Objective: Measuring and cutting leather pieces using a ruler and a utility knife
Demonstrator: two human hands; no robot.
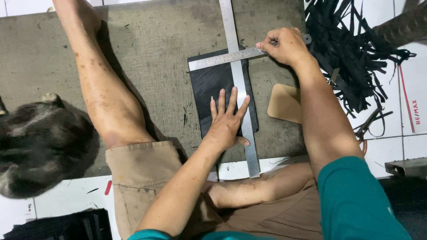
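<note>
A black rectangular sheet (211, 86) lies on a grey mat (160, 49) on the floor. A long steel ruler (237, 78) runs lengthwise over the sheet. My left hand (227, 122) presses flat on the sheet and the ruler, fingers spread. A second, shorter steel ruler (222, 58) lies crosswise over the sheet's far edge. My right hand (284, 44) is shut on the right end of that ruler, perhaps with a small tool; I cannot tell.
A pile of black cut strips (351, 58) lies at the right. A tan card piece (283, 103) sits beside my right forearm. My bare left leg (100, 84) stretches across the mat. A dark furry animal (38, 142) rests at the left. White tiles surround the mat.
</note>
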